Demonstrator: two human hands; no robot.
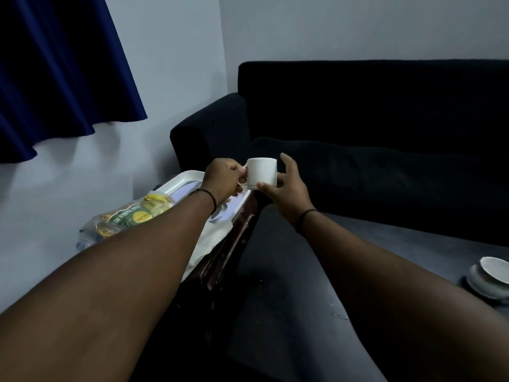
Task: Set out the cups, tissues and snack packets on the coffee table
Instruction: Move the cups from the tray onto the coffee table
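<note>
A white cup [262,171] is held in the air above the right end of a white tray [181,181]. My left hand [223,178] pinches its handle. My right hand [289,186] cups the far side and bottom, thumb under the base and fingers spread behind it. A snack packet [129,216], clear with green and yellow print, lies on the tray's near part, partly hidden by my left forearm. White tissues or cloth [210,242] show beside the tray. On the dark coffee table [289,285] at the far right sits another white cup on a saucer [490,277].
A dark wooden side stand [234,244] bears the tray, left of the coffee table. A black sofa [371,128] runs behind both. A blue curtain [60,73] hangs at upper left against the pale wall.
</note>
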